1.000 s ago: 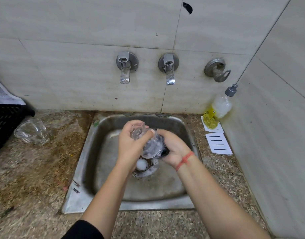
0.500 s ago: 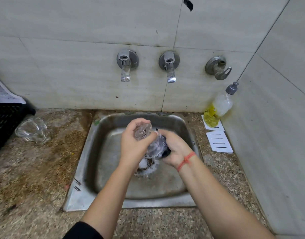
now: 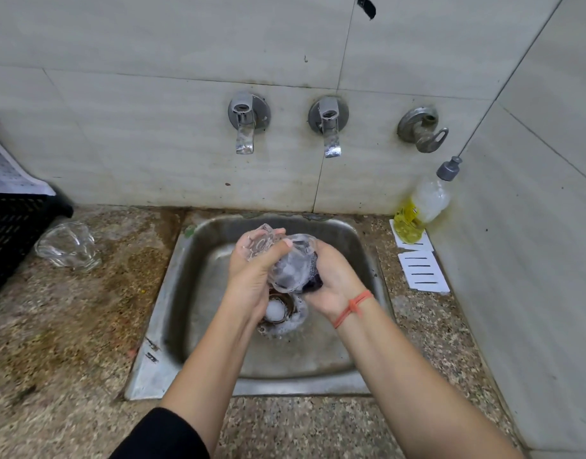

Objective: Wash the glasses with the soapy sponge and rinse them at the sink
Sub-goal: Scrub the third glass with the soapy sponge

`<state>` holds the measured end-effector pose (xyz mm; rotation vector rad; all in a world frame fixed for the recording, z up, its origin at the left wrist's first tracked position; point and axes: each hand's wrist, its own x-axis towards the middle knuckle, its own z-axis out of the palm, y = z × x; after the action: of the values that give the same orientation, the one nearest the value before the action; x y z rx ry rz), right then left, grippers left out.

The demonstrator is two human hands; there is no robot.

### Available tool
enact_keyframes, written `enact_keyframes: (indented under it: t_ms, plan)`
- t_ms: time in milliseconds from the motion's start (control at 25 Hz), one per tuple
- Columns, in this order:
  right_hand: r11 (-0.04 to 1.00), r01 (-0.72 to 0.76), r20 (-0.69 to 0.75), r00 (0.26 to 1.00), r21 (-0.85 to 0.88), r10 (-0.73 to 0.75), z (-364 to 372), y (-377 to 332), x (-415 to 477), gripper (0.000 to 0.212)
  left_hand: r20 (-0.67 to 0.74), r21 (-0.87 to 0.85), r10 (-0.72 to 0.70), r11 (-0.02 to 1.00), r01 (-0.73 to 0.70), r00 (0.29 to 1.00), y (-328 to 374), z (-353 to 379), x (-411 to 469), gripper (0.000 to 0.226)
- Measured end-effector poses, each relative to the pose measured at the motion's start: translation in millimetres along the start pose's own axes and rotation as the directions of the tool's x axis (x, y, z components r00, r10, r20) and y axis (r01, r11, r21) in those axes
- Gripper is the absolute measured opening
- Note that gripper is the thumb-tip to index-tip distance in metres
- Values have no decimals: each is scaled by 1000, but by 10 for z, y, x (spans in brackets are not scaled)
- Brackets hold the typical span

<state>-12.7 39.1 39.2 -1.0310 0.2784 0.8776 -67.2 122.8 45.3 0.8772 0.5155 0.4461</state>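
Over the steel sink (image 3: 152, 376), the left grip (image 3: 251, 276) curls round a clear sudsy drinking glass (image 3: 286, 263). The right grip (image 3: 338, 289) pinches a dark soapy sponge (image 3: 313, 281) against its side. Well left of both, another clear glass (image 3: 67, 246) rests on the speckled stone desk (image 3: 53, 342).
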Motion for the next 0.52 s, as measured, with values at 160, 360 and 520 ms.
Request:
enact_keyframes:
  t_ms: [160, 360, 520]
  plan:
    - [991, -131, 71, 989, 0, 130, -82, -171, -94, 41, 106, 91, -6, 996, -4, 994, 17, -24, -13, 36]
    - [877, 335, -49, 926, -344, -373, 25, 380, 0, 35, -241, -224, -117, 973, 62, 963, -126, 69, 56, 28]
    - [745, 407, -9, 875, -529, -484, -123, 213, 80, 32, 5, -208, -135, 969, 133, 991, -148, -92, 17, 49]
